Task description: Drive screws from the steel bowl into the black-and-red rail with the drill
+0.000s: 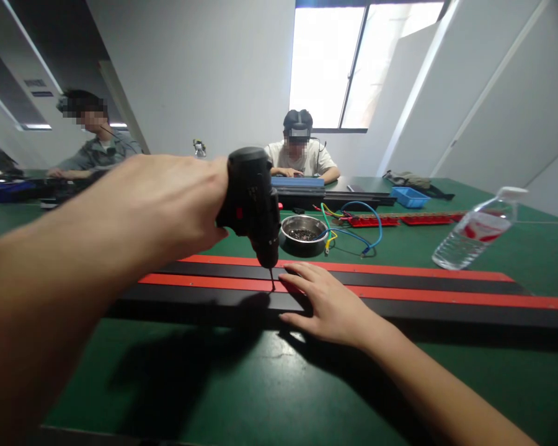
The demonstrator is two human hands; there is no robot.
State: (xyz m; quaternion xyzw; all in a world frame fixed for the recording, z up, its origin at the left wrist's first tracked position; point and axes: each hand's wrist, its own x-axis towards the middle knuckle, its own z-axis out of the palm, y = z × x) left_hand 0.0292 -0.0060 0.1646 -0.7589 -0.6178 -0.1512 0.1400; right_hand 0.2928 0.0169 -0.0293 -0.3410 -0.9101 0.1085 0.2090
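Observation:
My left hand (186, 198) is wrapped round the grip of a black cordless drill (255, 201). The drill points down, and the tip of its thin bit (272, 280) meets the red strip (242, 284) on top of the nearer long black bar (177, 300). Just right of the bit, my right hand (328, 303) rests on that bar with its fingers spread, holding nothing. A second black bar (400, 282) with a red strip lies parallel behind. Small screw-like dots show along the strips.
Behind the bars are a metal bowl (302, 223) of small screws, coloured wires (376, 229) and red trays (376, 220). A tilted-looking water bottle (478, 229) stands at right, near a blue basket (410, 197). Two people sit across the green table (270, 384).

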